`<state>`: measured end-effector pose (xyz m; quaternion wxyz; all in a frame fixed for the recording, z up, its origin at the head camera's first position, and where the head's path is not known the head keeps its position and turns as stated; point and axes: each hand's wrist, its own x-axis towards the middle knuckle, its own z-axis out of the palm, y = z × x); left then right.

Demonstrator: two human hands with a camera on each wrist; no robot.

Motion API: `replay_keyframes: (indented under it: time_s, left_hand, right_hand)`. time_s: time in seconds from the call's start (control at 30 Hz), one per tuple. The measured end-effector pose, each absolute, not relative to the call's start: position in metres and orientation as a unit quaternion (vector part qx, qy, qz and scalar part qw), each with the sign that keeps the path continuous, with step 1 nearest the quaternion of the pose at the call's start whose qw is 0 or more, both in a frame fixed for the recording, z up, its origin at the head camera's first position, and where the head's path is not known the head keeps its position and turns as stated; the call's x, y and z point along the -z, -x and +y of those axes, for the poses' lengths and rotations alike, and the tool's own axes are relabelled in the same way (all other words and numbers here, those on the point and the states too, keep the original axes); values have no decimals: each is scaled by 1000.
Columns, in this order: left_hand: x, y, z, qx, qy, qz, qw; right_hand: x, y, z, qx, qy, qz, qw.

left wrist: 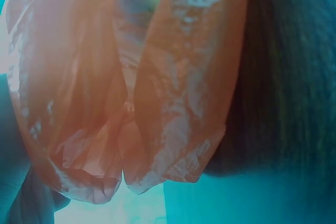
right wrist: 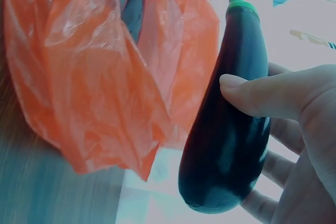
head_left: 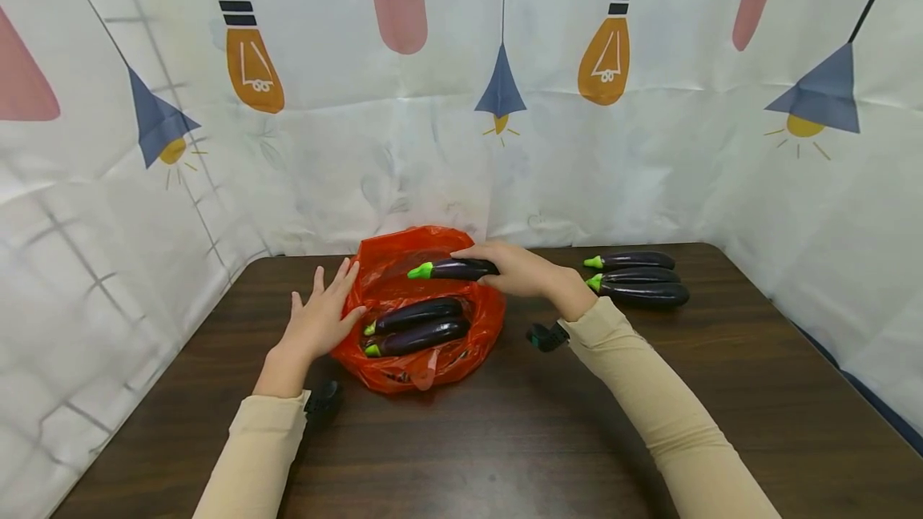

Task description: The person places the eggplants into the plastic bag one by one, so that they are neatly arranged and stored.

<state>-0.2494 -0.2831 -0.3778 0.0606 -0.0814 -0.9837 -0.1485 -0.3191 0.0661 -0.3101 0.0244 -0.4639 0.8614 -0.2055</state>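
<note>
My right hand point(head_left: 515, 269) grips an eggplant point(head_left: 461, 268) with a green stem, thumb on one side and fingers behind it, as the right wrist view shows. This eggplant point(right wrist: 231, 114) is over the mouth of a red plastic bag point(head_left: 433, 240). Inside the bag lie two more dark eggplants point(head_left: 421, 336), side by side with stems to the left. My left hand point(head_left: 320, 313) is spread with straight fingers against the bag's left rim. In the left wrist view the crumpled bag point(left wrist: 178, 77) fills most of the picture.
Several eggplants point(head_left: 642, 293) lie in a group at the back right of the dark wooden table point(head_left: 490, 455). A white cloth point(head_left: 447, 158) printed with lamps and bulbs hangs behind the table's back edge. Dark wrist cameras point(head_left: 546, 336) sit under both wrists.
</note>
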Motion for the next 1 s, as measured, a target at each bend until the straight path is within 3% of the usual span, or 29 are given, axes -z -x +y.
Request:
replay_keyframes:
  time_s: [0.3,1.0]
  left_hand:
    - [377,248,-281,153,78,-983,59]
    - [379,251,-281,155,79,-983,59]
  right_hand:
    - [311,323,46,177,484,857,3]
    - [319,336,6,158,475,865,30]
